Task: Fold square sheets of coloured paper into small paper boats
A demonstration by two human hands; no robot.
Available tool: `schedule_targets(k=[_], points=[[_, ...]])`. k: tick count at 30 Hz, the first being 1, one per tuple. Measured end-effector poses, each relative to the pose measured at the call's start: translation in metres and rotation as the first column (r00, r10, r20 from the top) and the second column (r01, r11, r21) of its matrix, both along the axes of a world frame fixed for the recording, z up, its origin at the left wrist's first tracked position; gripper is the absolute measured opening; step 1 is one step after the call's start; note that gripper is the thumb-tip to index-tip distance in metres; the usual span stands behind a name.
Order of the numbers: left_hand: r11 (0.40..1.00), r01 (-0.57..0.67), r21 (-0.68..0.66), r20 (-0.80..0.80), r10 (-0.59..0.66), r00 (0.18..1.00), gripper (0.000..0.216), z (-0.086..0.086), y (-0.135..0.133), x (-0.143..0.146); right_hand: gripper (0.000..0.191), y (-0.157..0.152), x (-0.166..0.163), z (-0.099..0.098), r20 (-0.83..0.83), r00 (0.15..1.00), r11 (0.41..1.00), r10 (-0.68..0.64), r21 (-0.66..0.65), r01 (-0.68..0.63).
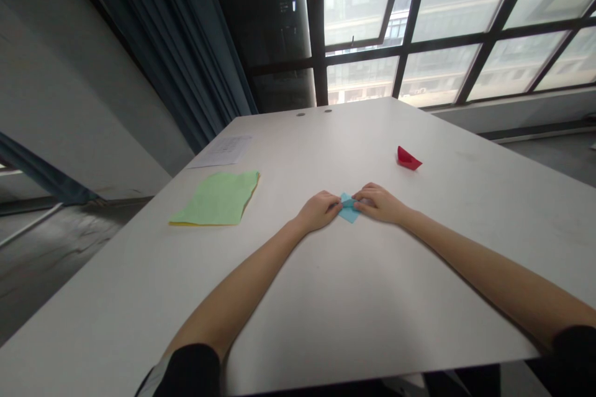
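A small folded piece of light blue paper [349,214] lies on the white table between my two hands. My left hand [320,209] pinches its left edge, thumb and fingers closed on it. From the other side my right hand [379,203] grips the upper right part with thumb and fingers. The lower corner of the paper shows below the fingertips, with a crease across its upper part. Both hands cover the paper's side edges.
A red folded paper boat [408,159] sits to the right, beyond my right hand. On the left lie a stack of green and yellow paper [218,198] and a printed white sheet [221,152]. The white table [302,298] reaches toward the windows; a blue curtain [181,31] hangs behind.
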State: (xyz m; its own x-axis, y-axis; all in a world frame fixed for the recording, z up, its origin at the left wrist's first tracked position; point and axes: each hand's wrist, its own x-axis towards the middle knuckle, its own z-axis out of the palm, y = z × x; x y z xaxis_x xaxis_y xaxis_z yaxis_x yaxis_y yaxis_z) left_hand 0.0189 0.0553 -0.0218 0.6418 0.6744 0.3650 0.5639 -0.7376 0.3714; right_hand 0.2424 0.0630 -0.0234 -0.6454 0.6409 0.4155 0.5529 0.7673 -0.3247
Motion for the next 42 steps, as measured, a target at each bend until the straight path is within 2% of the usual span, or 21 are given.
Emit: schedule_targets(k=[5, 8, 13, 17, 20, 25, 28, 42], points=[[0.984, -0.126, -0.125, 0.101, 0.139, 0.985, 0.024, 0.002, -0.005, 0.007, 0.026, -0.001, -0.002, -0.001, -0.015, 0.997, 0.997, -0.076, 0.003, 0.076], [0.976, -0.123, -0.180, 0.137, 0.149, 0.979, 0.033, 0.001, -0.004, 0.008, 0.019, -0.002, -0.003, -0.002, -0.050, 0.990, 0.991, -0.131, -0.036, 0.129], [0.996, -0.057, -0.075, 0.111, 0.065, 0.992, 0.029, -0.002, -0.002, 0.006, 0.028, -0.004, -0.004, -0.001, -0.096, 0.986, 0.990, -0.136, -0.059, 0.130], [0.997, -0.047, 0.069, -0.029, 0.049, 0.998, 0.027, -0.001, -0.004, 0.006, 0.022, -0.003, -0.004, 0.000, -0.020, 0.999, 0.999, -0.046, 0.018, 0.047], [0.987, 0.003, 0.163, -0.177, 0.027, 0.984, 0.024, 0.003, -0.006, 0.008, 0.023, -0.003, -0.005, 0.000, 0.004, 0.999, 0.997, -0.047, 0.053, 0.047], [0.975, 0.083, 0.206, -0.370, -0.001, 0.929, 0.022, 0.010, -0.009, 0.012, 0.024, -0.002, -0.005, -0.003, -0.002, 0.997, 0.996, -0.071, 0.056, 0.071], [0.969, 0.085, 0.230, -0.415, 0.018, 0.910, 0.022, 0.013, -0.010, 0.012, 0.024, 0.002, -0.003, -0.005, 0.006, 0.998, 0.997, -0.064, 0.036, 0.064], [0.990, 0.140, 0.033, -0.315, -0.123, 0.941, 0.026, 0.025, -0.005, -0.004, 0.029, 0.022, 0.021, -0.003, 0.047, 0.999, 0.993, -0.006, -0.115, 0.012]])
